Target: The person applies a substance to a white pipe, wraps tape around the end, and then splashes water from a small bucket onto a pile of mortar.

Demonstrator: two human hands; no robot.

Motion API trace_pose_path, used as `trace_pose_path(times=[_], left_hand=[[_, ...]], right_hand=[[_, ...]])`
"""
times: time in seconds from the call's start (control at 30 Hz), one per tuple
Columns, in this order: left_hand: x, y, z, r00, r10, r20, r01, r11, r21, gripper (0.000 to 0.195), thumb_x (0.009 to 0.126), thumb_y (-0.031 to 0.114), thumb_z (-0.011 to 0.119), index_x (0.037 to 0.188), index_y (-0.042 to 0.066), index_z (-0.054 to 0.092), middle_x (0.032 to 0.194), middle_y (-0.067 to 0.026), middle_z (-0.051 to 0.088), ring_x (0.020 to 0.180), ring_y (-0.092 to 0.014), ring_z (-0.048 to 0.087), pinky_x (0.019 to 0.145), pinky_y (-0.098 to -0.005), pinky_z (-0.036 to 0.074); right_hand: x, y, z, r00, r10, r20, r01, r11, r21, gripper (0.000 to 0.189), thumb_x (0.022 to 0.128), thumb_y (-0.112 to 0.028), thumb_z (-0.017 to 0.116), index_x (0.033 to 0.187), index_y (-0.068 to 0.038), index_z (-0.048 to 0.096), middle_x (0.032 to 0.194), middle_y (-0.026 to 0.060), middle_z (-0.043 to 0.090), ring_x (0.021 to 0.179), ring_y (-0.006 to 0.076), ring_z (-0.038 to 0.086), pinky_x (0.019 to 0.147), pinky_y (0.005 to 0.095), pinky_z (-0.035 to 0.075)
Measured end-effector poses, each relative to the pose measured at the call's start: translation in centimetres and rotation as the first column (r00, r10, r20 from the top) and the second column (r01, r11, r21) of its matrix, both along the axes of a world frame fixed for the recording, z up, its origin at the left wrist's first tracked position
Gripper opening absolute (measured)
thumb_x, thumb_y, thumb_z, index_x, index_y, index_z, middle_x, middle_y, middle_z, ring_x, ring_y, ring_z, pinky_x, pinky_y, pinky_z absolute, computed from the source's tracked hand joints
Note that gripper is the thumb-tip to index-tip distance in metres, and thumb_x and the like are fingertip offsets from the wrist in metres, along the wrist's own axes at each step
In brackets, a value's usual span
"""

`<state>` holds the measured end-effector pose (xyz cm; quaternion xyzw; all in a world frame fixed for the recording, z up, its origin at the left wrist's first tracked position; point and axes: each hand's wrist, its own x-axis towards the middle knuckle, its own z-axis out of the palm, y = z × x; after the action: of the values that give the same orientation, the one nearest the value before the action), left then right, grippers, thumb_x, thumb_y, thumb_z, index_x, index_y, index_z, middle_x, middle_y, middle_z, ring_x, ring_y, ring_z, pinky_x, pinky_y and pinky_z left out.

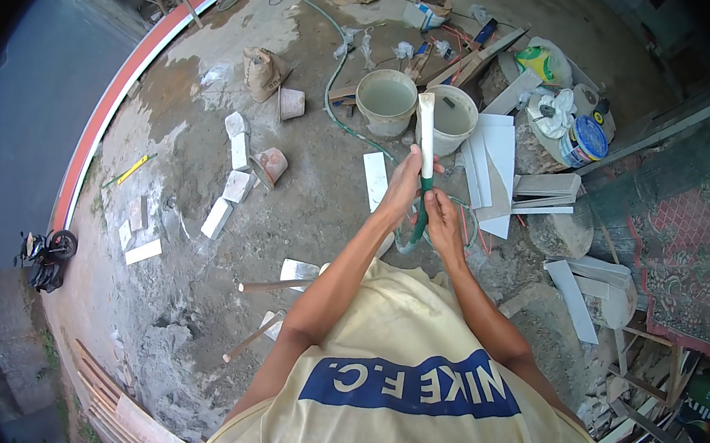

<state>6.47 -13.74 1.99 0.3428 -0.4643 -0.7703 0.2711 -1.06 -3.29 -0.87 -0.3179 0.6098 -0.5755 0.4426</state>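
Both my hands are on a green hose (420, 218) that has a white tube (427, 135) on its end. My left hand (402, 181) wraps around the lower part of the white tube, its fingertips showing on the far side. Just below, my right hand (445, 220) grips the green hose, thumb towards the join. The tube points away from me, its tip (427, 100) overlapping the view of two white buckets of cloudy water, the left bucket (384, 122) and the right bucket (459, 143). Lower coils of the hose hang or lie beneath my hands; their exact path is partly hidden.
White tile pieces (502, 171) lie right of the buckets. Cut blocks (238, 186) and a tipped pot (270, 165) are on the left. Two wooden-handled tools, one hoe-like (268, 285) and one smaller (251, 338), lie by my left arm. Planks (490, 52) lie beyond the buckets.
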Motion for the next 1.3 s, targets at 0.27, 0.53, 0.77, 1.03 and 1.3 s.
trace_pose_path(times=[0.27,0.53,0.77,1.03,1.3], left_hand=[[0.3,-4.8,7.4,0.956,0.275,-0.104,-0.264,0.958,0.109,0.057,0.095,0.064,0.032,0.082,0.009,0.043,0.062,0.0025,0.036,0.054,-0.011,0.038,0.05,-0.0275,0.036],[-0.4,-2.9,10.5,0.962,0.272,-0.003,-0.27,0.956,0.116,0.053,0.096,0.054,0.035,0.064,0.012,0.037,0.052,0.0046,0.027,0.042,-0.009,0.025,0.04,-0.0271,0.025],[-0.1,-1.7,11.1,0.988,0.077,-0.133,-0.065,0.994,0.088,0.046,0.096,0.044,0.039,0.063,0.012,0.034,0.05,0.0038,0.026,0.041,-0.009,0.021,0.038,-0.0273,0.02],[1.0,-2.0,9.6,0.956,0.002,-0.292,0.063,0.974,0.215,0.049,0.096,0.046,0.04,0.062,0.013,0.031,0.049,0.0042,0.021,0.04,-0.008,0.018,0.036,-0.0256,0.018],[0.9,-3.8,8.3,0.88,-0.001,-0.476,0.118,0.969,0.217,0.055,0.098,0.057,0.034,0.065,0.012,0.035,0.05,0.0032,0.027,0.041,-0.01,0.026,0.04,-0.026,0.026]], right_hand=[[2.6,0.8,-0.4,0.964,0.013,-0.264,-0.028,0.998,-0.051,0.036,0.101,-0.033,0.046,0.107,0.0,0.06,0.064,0.0033,0.051,0.057,0.0097,0.048,0.053,0.0276,0.039],[3.7,0.9,-0.2,0.877,-0.009,-0.48,-0.017,0.999,-0.049,0.041,0.097,-0.039,0.053,0.084,0.0,0.054,0.053,0.0116,0.043,0.048,0.0193,0.043,0.049,0.0364,0.037],[4.0,1.6,1.3,0.908,-0.027,-0.419,-0.027,0.992,-0.121,0.044,0.095,-0.04,0.057,0.079,0.002,0.053,0.053,0.0121,0.043,0.047,0.0182,0.042,0.048,0.037,0.037],[3.7,2.9,0.6,0.927,0.056,-0.371,-0.077,0.996,-0.042,0.049,0.096,-0.04,0.055,0.07,0.001,0.05,0.052,0.0061,0.04,0.051,0.0141,0.036,0.047,0.035,0.032],[0.8,1.3,1.1,0.87,0.014,-0.493,-0.034,0.999,-0.033,0.054,0.096,-0.048,0.052,0.068,-0.001,0.047,0.053,0.0039,0.039,0.049,0.0132,0.037,0.047,0.0349,0.031]])
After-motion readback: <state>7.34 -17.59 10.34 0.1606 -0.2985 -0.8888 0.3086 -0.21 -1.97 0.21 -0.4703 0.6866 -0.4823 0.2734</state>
